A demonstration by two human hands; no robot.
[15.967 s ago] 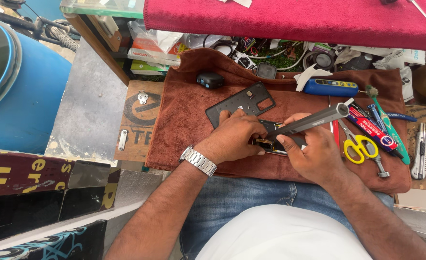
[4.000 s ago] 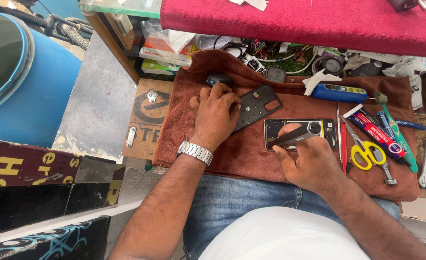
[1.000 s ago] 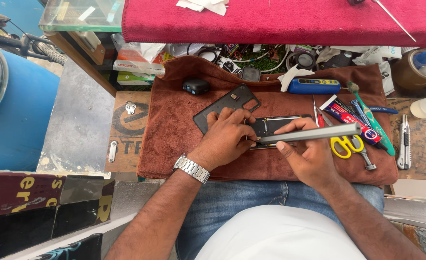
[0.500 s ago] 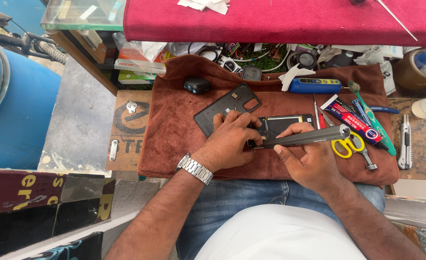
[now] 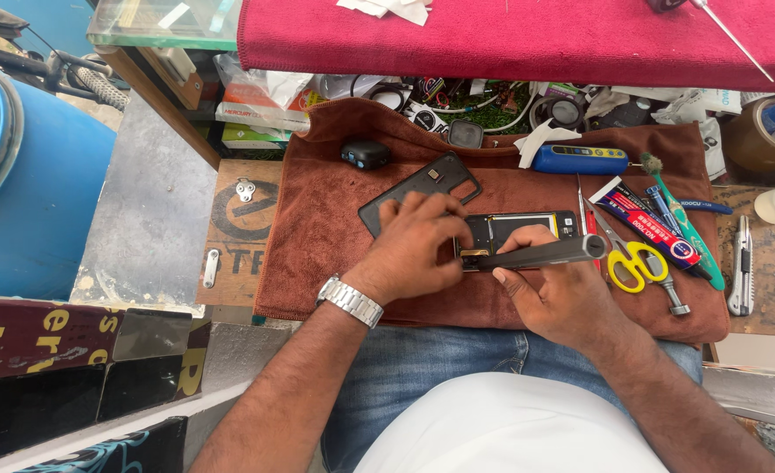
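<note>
the opened phone point(image 5: 519, 229) lies on the brown cloth point(image 5: 317, 219) over my lap, its long axis running three to nine o'clock, inner side up, camera end toward three. it sits right under both my hands: my left hand point(image 5: 418, 245) presses on its nine o'clock end, fingers point(image 5: 405, 210) curled down onto the frame, gripping nothing, just pinning it. my right hand point(image 5: 563, 293) is at its five o'clock side, clenched around the grey tool point(image 5: 541, 256), a pen-shaped driver that lies almost parallel to the phone, its butt toward three o'clock and its tip toward nine, meeting the phone's lower edge just beside my left thumb. whether the tip sits in a screw i cannot tell; my fingers hide it. both hands are on the phone, the left a touch more over it.

the back cover point(image 5: 422, 188) lies at eleven o'clock of the phone, slanted, touching my left fingers. a small black case point(image 5: 366, 155) sits further out at ten o'clock. at three o'clock lie yellow scissors point(image 5: 633, 263), a glue tube point(image 5: 641, 219), a green toothbrush point(image 5: 685, 219) and, at one o'clock, a blue device point(image 5: 580, 159). a cutter point(image 5: 739, 267) rests on the wooden worktop point(image 5: 773, 263) beyond the cloth. a blue barrel point(image 5: 28, 201) stands far at nine o'clock.
</note>
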